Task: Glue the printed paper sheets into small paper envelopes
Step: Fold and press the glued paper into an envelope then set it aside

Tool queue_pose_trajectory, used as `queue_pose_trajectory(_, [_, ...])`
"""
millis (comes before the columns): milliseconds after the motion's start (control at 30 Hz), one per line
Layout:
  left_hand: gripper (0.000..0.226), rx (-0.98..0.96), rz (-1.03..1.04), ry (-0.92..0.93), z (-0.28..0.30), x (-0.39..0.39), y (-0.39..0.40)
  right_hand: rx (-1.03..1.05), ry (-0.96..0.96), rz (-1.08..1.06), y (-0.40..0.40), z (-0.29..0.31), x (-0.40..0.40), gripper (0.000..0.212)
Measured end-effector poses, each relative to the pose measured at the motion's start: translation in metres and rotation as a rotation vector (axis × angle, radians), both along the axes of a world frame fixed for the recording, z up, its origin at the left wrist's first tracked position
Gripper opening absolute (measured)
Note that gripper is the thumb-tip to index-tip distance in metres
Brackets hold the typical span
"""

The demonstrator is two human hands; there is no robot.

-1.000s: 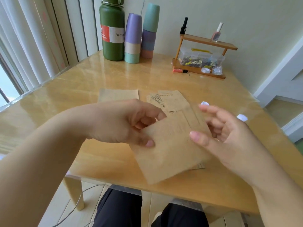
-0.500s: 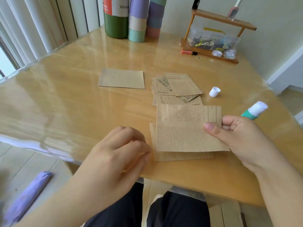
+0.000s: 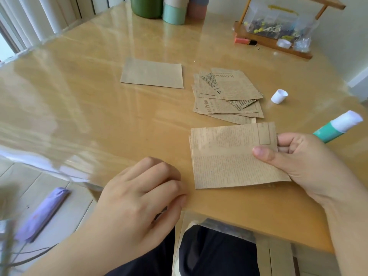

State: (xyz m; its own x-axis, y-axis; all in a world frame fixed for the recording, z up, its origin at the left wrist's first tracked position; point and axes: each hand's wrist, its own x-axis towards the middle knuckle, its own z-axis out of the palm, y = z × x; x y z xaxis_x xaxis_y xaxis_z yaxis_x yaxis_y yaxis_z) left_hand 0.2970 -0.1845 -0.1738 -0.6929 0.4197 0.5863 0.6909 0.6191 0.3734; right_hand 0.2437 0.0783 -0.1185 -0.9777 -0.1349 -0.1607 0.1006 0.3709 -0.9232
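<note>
My right hand (image 3: 304,162) pinches the right edge of a folded brown printed sheet (image 3: 229,156) with thumb on top, and holds an uncapped glue stick (image 3: 336,126) with a green body and white tip. The sheet lies low over the table near the front edge. My left hand (image 3: 143,198) rests near the table's front edge, left of the sheet, fingers loosely curled and holding nothing. A pile of printed brown sheets (image 3: 227,94) lies behind. One plain brown folded envelope (image 3: 152,73) lies to the left of the pile.
The white glue cap (image 3: 279,96) stands right of the pile. A wooden rack with a clear box (image 3: 274,30) sits at the back right; a green bottle (image 3: 146,5) and stacked cups (image 3: 175,10) at the back. A purple object (image 3: 41,214) lies on the floor.
My left hand let go of the sheet and dropped to the table's front edge. My right hand brought the sheet down over the table. The view tilted down.
</note>
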Motion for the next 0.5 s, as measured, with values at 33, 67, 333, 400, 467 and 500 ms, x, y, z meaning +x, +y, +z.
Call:
queue_pose_trajectory(33, [0.019,-0.007,0.004,-0.001,0.0001,0.0002,0.0,-0.001,0.0,0.004,0.0,-0.0003,-0.0005,0.07])
queue_pose_trajectory(67, [0.019,-0.012,0.007,-0.003,0.0001,0.0005,0.0001,-0.001,0.001,0.004,0.0002,-0.0008,-0.0009,0.07])
queue_pose_trajectory(333, [0.022,-0.041,0.009,-0.018,0.0012,0.0013,0.0003,-0.022,0.008,0.011,0.0012,-0.0032,-0.0014,0.071])
queue_pose_trajectory(400, [0.022,-0.049,0.012,-0.019,0.0013,0.0013,0.0004,-0.004,0.015,0.009,0.0022,-0.0035,-0.0016,0.07])
queue_pose_trajectory(467, [0.023,-0.057,0.011,-0.021,0.0015,0.0013,0.0003,-0.008,0.018,0.015,0.002,-0.0032,-0.0016,0.068])
queue_pose_trajectory(500, [0.023,-0.06,0.011,-0.021,0.0016,0.0014,0.0002,-0.018,0.019,0.021,0.0016,-0.0031,-0.0015,0.066])
